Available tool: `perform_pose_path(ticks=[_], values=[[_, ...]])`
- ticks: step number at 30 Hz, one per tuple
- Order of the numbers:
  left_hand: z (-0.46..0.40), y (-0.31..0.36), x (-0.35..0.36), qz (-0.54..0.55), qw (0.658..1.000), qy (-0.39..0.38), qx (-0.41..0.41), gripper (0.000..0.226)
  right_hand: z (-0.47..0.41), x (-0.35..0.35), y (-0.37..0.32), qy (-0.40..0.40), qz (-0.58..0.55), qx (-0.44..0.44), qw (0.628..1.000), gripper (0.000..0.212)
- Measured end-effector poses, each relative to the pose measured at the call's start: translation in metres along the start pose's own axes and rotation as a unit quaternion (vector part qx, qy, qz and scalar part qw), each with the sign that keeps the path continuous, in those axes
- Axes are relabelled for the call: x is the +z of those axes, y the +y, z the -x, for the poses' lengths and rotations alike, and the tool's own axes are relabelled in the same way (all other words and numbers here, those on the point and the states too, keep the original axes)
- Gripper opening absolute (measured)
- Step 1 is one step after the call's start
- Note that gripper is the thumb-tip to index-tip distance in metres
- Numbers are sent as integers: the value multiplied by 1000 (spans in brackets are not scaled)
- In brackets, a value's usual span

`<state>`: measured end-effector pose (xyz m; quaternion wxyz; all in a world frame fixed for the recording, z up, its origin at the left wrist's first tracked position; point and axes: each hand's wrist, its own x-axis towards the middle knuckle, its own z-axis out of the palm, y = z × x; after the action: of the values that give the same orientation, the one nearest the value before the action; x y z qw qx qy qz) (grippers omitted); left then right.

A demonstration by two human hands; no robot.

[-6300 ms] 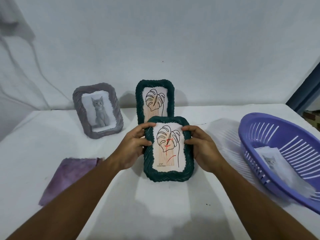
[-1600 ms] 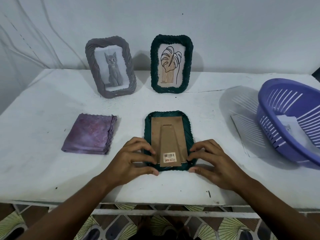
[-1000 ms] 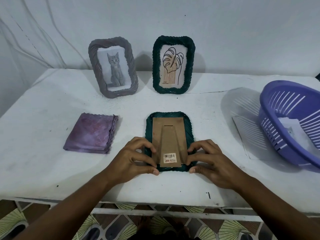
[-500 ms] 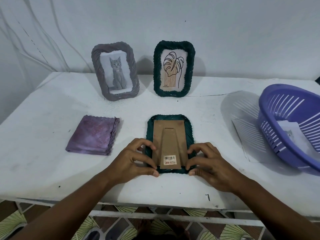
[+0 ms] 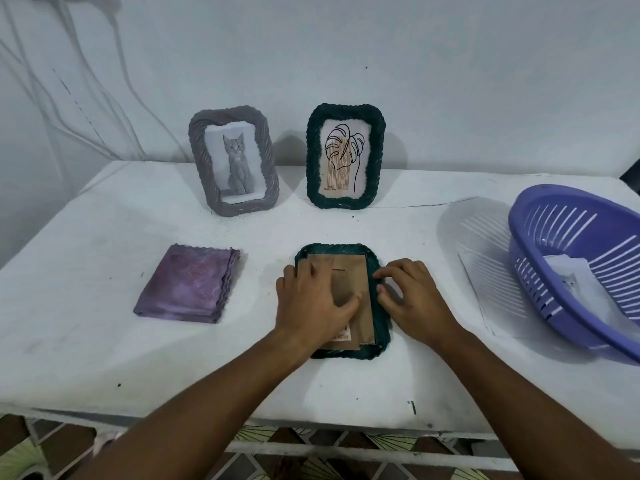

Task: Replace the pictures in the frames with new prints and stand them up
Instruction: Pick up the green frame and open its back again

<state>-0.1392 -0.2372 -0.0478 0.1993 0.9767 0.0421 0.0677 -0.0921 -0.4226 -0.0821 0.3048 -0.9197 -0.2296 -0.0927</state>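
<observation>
Right now the green frame (image 5: 341,301) lies face-down just before the standing leaf frame (image 5: 345,156). Her left hand (image 5: 313,301) presses flat on its cardboard backing (image 5: 351,289); the right hand (image 5: 410,294) pinches the frame's edge. Prying hard could tear that backing. Right of it, the purple basket (image 5: 581,261) holds loose prints (image 5: 575,284).

Our left hand (image 5: 313,303) is motion-blurred and covers the left half of the brown cardboard backing (image 5: 353,289) of the face-down dark green woven frame (image 5: 377,327), so we cannot tell how its fingers lie; the label at 6 o'clock on the backing is mostly hidden. At 3 o'clock, the round purple slotted plastic basket (image 5: 568,258) is cut off by the right edge, and the white prints (image 5: 571,282) inside show only partly.
</observation>
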Motion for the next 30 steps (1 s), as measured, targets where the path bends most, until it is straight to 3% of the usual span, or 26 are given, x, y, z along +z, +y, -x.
perform_pose_path(ticks=[10, 21, 30], values=[[-8, 13, 2, 38, 997, -10, -60, 76, 1, -1, -1, 0, -4, 18, 1000, 28], [-5, 8, -34, 229, 966, 5, -119, 59, -1, -4, -4, -20, -11, 43, 999, 19], [-10, -17, -65, 252, 957, 46, -138, 50, -8, -5, -23, 0, -9, 86, 996, 22]])
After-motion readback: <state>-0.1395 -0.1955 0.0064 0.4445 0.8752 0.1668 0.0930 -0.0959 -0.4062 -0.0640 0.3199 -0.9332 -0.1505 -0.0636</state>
